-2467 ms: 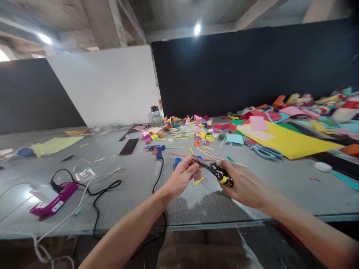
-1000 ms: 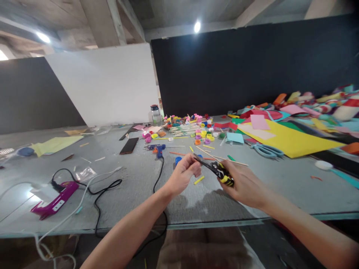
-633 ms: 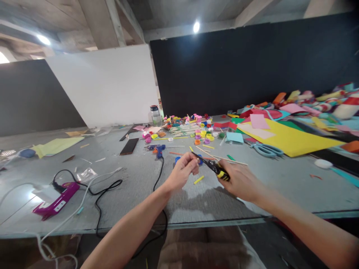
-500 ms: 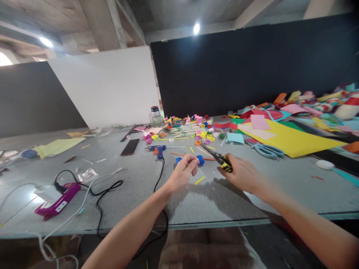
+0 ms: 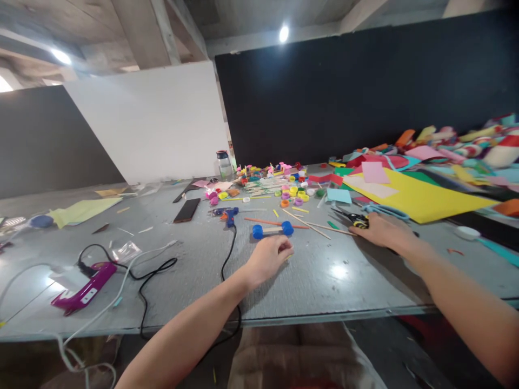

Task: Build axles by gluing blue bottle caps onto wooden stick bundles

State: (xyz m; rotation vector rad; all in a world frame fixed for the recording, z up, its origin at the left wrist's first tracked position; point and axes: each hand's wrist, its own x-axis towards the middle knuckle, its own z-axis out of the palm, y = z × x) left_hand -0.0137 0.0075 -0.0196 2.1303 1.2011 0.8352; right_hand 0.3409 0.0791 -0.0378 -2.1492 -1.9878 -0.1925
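Observation:
My left hand (image 5: 267,258) rests on the grey table (image 5: 316,281) with its fingers curled in; nothing shows between them. Just beyond it lies a short stick with a blue cap on each end (image 5: 272,229). My right hand (image 5: 381,229) lies flat on the table further right, closed on the handle of small black-and-yellow cutters (image 5: 353,218), whose tip points left and rests on the surface. Thin wooden sticks (image 5: 312,227) lie between my two hands.
A blue glue gun (image 5: 230,215) with a black cord lies beyond my left hand, next to a dark phone (image 5: 187,209). A purple glue gun (image 5: 79,292) sits at the near left. Coloured rings and caps (image 5: 292,195), blue scissors (image 5: 389,212) and coloured paper sheets (image 5: 421,199) fill the back right.
Both hands came apart and dropped to the table. My right hand carried the cutters to the right and laid them down. The blue-capped stick now lies uncovered on the table.

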